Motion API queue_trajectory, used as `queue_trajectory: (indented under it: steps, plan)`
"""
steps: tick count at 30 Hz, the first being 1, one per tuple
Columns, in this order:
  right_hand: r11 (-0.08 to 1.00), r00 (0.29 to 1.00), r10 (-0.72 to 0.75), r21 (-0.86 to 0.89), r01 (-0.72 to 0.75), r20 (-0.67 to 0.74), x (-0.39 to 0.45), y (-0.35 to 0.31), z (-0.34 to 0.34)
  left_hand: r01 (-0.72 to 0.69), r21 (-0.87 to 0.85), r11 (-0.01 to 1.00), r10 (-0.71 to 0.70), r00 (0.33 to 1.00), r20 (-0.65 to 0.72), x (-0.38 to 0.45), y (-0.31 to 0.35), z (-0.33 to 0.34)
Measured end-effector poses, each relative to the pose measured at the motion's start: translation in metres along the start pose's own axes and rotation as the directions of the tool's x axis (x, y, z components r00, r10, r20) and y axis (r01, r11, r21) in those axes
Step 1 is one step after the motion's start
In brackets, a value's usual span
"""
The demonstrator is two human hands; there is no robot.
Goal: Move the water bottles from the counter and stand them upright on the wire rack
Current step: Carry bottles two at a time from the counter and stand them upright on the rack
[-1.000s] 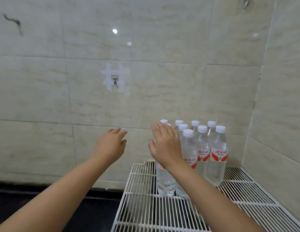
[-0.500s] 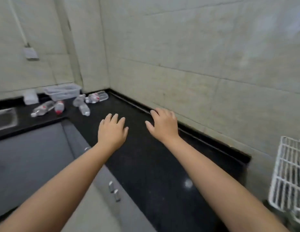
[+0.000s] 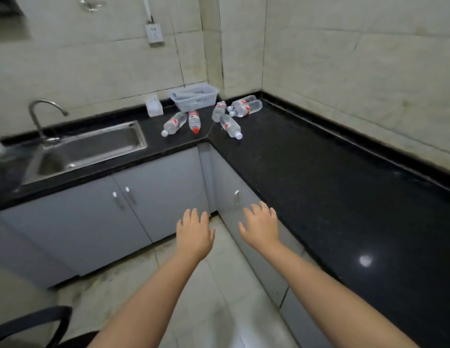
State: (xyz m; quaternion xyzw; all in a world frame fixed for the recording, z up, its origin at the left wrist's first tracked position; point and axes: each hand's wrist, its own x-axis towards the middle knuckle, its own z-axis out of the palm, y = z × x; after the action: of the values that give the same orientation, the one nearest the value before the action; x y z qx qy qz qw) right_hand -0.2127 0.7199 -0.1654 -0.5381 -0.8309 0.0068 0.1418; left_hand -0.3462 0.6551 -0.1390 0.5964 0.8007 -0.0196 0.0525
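Observation:
Several clear water bottles with red labels lie on their sides in the far corner of the black counter [image 3: 319, 172]. One [image 3: 174, 123] points toward the sink, a red-capped one [image 3: 194, 121] lies beside it, and another [image 3: 230, 126] rests further right. Two more [image 3: 247, 107] lie against the corner wall. My left hand [image 3: 193, 234] and my right hand [image 3: 261, 226] are stretched out in front of me, fingers spread, empty, well short of the bottles. The wire rack is out of view.
A steel sink [image 3: 88, 149] with a curved tap [image 3: 40, 114] sits at the left. A clear plastic basket [image 3: 193, 99] and a small white box [image 3: 154, 109] stand behind the bottles. Grey cabinet doors [image 3: 143, 197] run below the counter. A dark chair edge [image 3: 30, 325] is at the lower left.
My view has swung left from the rack with its standing bottles to the counter corner. My right hand has come off a bottle on the rack; both hands are now empty and lower.

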Motion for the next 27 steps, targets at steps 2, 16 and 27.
queue_trajectory:
  steps: [2, 16, 27]
  plan:
    - [0.999, 1.0, -0.017, 0.029, 0.016, 0.026, 0.023, -0.011, 0.022, 0.002, -0.009, 1.0, -0.001, 1.0, 0.029, 0.025, -0.018, 0.008]
    - [0.989, 0.973, 0.096, 0.091, -0.117, 0.21, 0.308, -0.016, 0.107, -0.022, -0.036, 0.999, 0.026, 0.994, 0.109, 0.303, -0.11, -0.019]
    - [0.97, 0.955, 0.235, 0.017, -0.242, 0.183, 0.494, -0.032, 0.152, -0.103, -0.06, 0.993, 0.105, 0.994, 0.042, 0.531, -0.183, -0.034]
